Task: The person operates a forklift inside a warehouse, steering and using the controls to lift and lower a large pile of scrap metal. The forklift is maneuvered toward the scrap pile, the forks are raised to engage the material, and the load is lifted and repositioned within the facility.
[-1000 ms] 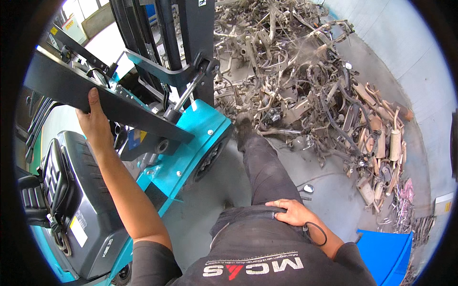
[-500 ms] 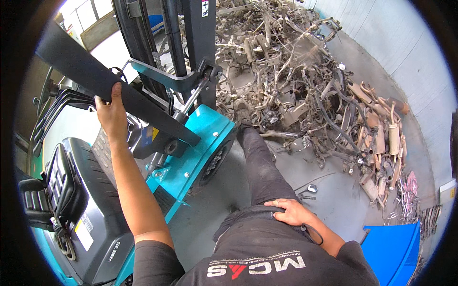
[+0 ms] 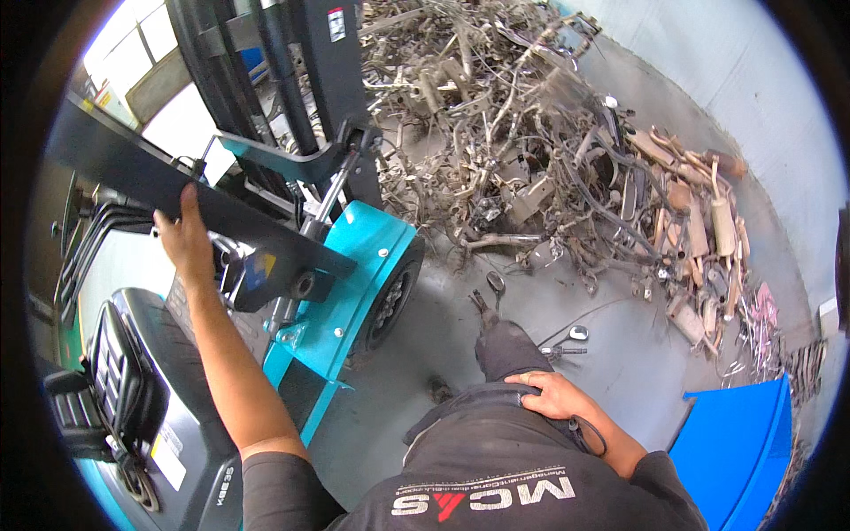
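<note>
While the left hand is gripping the forklift's dark pillar, its thumb is lying on the near face and the other fingers are curling behind the edge. Pillar is slanting across the upper left of the forklift, above the seat. Right hand is resting on the dark trousers near the waist; can't tell if its fingers are pinching cloth. Blue thing, lower right, is possibly a bin; its contents aren't showing clearly. Scrap heap is spreading ahead, tangled pipes and metal parts, with a muffler sitting at its right side. Round-headed mirror is lying on the floor beyond the right hand. Forklift mast is standing left of the heap, blocking part of it.
</note>
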Available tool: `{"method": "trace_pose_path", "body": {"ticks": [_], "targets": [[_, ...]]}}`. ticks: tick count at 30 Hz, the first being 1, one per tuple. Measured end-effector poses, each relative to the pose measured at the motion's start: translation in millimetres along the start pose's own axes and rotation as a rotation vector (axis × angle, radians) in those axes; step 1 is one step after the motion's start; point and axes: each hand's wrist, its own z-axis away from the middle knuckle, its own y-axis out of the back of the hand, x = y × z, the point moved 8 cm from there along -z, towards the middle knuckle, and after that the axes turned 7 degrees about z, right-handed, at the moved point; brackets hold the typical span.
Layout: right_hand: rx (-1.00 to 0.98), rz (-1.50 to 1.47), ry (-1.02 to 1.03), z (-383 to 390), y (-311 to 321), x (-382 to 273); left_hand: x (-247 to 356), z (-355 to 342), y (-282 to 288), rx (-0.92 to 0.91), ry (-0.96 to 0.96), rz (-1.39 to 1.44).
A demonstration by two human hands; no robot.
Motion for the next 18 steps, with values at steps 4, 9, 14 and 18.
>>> {"method": "trace_pose_path", "body": {"ticks": [4,9,14,18], "targets": [[-0.034,-0.110,-0.071,11,-1,39,-12,-9,1,-0.058,-0.061,0.067],[-0.144,-0.211,-0.040,14,-28,94,-13,-17,18,-0.099,0.097,0.217],[-0.516,-0.363,0.002,39,-129,137,-26,56,53,-0.124,0.192,-0.203],[-0.718,-0.496,0.023,59,-191,156,-68,307,100,-0.787,0.163,-0.667]]}}
